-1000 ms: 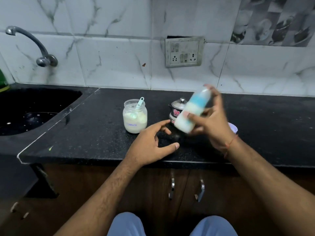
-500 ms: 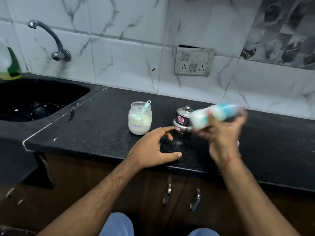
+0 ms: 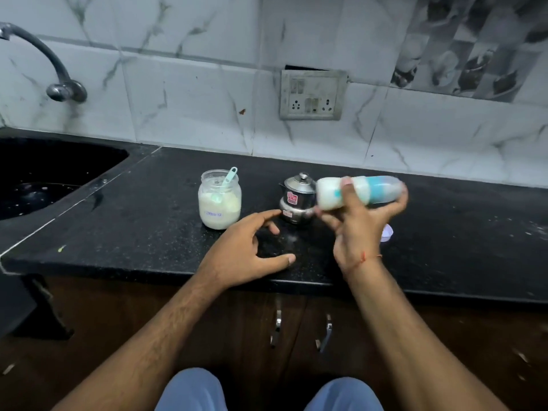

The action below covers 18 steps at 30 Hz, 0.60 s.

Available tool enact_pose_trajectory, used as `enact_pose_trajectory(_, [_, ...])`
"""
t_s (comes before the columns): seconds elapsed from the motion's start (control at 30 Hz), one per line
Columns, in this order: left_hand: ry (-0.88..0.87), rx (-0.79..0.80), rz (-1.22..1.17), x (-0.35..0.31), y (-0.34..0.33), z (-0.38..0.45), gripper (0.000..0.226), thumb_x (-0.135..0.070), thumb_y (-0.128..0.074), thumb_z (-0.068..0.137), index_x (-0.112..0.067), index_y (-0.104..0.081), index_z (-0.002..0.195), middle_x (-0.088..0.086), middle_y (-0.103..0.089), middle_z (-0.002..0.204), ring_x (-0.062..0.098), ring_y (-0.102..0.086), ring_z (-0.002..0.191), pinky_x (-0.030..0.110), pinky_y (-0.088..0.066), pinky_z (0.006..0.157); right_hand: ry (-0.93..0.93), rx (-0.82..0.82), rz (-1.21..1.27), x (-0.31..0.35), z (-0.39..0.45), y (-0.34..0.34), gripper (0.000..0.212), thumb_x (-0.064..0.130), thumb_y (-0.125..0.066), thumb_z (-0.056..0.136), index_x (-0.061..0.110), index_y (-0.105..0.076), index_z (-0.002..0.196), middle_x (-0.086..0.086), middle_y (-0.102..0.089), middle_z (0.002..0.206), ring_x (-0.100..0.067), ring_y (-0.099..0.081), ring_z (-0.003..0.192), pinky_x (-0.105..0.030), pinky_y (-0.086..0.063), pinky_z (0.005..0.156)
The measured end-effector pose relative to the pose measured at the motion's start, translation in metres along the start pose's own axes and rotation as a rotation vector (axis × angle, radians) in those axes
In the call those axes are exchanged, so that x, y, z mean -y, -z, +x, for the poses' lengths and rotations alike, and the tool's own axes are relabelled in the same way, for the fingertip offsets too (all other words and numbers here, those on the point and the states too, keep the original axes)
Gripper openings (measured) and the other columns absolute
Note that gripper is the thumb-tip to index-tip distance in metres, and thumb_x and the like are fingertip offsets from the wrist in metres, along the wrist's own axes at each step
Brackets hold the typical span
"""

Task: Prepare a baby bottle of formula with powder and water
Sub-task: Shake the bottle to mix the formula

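Note:
My right hand (image 3: 360, 229) grips a baby bottle (image 3: 358, 191) with a blue collar and white liquid inside, held sideways above the black counter (image 3: 142, 232). The bottle is blurred by motion. My left hand (image 3: 243, 253) rests on the counter's front part, fingers apart, holding nothing. A glass jar of white powder (image 3: 219, 200) with a pale green scoop standing in it sits to the left. Just behind the bottle's base stands a small steel lidded pot (image 3: 296, 200).
A black sink (image 3: 44, 173) with a curved tap (image 3: 59, 81) lies at the left. A small white lid (image 3: 388, 232) peeks out right of my right hand. A wall socket (image 3: 312, 94) is on the tiled backsplash. Cabinet handles (image 3: 277, 324) sit below the counter edge.
The bottle has swung from tilted upright to lying sideways in my right hand, staying blurred. My left hand has stayed on the counter. The camera view has shifted slightly.

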<state>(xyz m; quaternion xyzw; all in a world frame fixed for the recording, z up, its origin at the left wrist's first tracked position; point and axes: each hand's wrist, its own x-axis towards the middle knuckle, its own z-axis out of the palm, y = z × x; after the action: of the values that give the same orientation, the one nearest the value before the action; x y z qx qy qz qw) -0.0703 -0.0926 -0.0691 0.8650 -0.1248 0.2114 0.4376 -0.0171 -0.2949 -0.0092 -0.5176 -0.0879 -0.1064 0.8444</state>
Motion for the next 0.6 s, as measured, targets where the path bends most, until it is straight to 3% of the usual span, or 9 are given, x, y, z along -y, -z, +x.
enact_pose_trajectory(0.1, [-0.006,0.003,0.017,-0.002,0.0,-0.001,0.092,-0.061,-0.091,0.072,-0.04,-0.057,0.155,-0.02,-0.07,0.122,-0.004,-0.058,0.069,0.014,-0.047,0.068,-0.011,0.282,-0.224,-0.006,-0.007,-0.001,0.088,-0.001,-0.083,0.087,0.038,-0.032,0.148,-0.017,-0.067,0.136,-0.041,-0.073,0.115,-0.053,-0.066,0.067])
enact_pose_trajectory(0.2, [0.03,-0.004,-0.018,-0.002,0.002,0.0,0.09,-0.059,-0.094,0.074,-0.043,-0.057,0.154,-0.021,-0.069,0.123,0.003,-0.053,0.064,0.026,-0.055,0.066,0.042,0.006,-0.002,-0.008,-0.003,0.0,0.089,0.007,-0.084,0.087,0.04,-0.027,0.148,-0.016,-0.058,0.143,-0.046,-0.071,0.117,-0.059,-0.063,0.063])
enact_pose_trajectory(0.23, [0.035,-0.007,-0.013,-0.002,0.001,-0.001,0.089,-0.058,-0.094,0.074,-0.044,-0.057,0.153,-0.021,-0.069,0.122,0.004,-0.053,0.064,0.027,-0.055,0.066,0.025,-0.014,0.015,-0.007,-0.003,-0.003,0.09,0.01,-0.084,0.087,0.042,-0.026,0.148,-0.017,-0.056,0.145,-0.048,-0.07,0.118,-0.061,-0.063,0.063])
enact_pose_trajectory(0.33, [0.007,0.016,0.04,-0.004,0.001,-0.001,0.087,-0.062,-0.093,0.072,-0.044,-0.06,0.151,-0.019,-0.068,0.113,0.003,-0.057,0.068,0.024,-0.052,0.067,-0.012,0.205,-0.155,-0.011,-0.007,-0.01,0.088,0.002,-0.085,0.086,0.043,-0.034,0.146,-0.02,-0.061,0.141,-0.049,-0.068,0.12,-0.065,-0.063,0.067])
enact_pose_trajectory(0.43, [0.046,0.02,0.024,-0.001,0.002,0.001,0.093,-0.064,-0.093,0.073,-0.044,-0.055,0.156,-0.023,-0.066,0.122,0.004,-0.056,0.067,0.031,-0.059,0.073,0.04,-0.017,0.058,0.002,0.002,-0.005,0.086,0.008,-0.081,0.092,0.041,-0.026,0.149,-0.02,-0.058,0.143,-0.052,-0.069,0.116,-0.062,-0.063,0.064])
enact_pose_trajectory(0.53, [0.045,0.031,0.037,-0.002,0.001,0.0,0.099,-0.067,-0.092,0.07,-0.04,-0.055,0.158,-0.023,-0.065,0.119,0.004,-0.057,0.068,0.031,-0.059,0.072,-0.047,0.231,-0.147,0.001,-0.007,-0.006,0.087,0.002,-0.083,0.088,0.043,-0.033,0.148,-0.019,-0.067,0.134,-0.044,-0.072,0.115,-0.059,-0.063,0.063])
enact_pose_trajectory(0.6, [0.048,0.03,0.03,-0.002,0.003,0.002,0.1,-0.066,-0.093,0.07,-0.038,-0.055,0.159,-0.024,-0.065,0.12,0.004,-0.058,0.068,0.03,-0.06,0.073,-0.036,0.13,-0.087,-0.01,-0.016,-0.001,0.084,0.002,-0.081,0.09,0.042,-0.034,0.147,-0.018,-0.066,0.134,-0.044,-0.071,0.116,-0.055,-0.064,0.062])
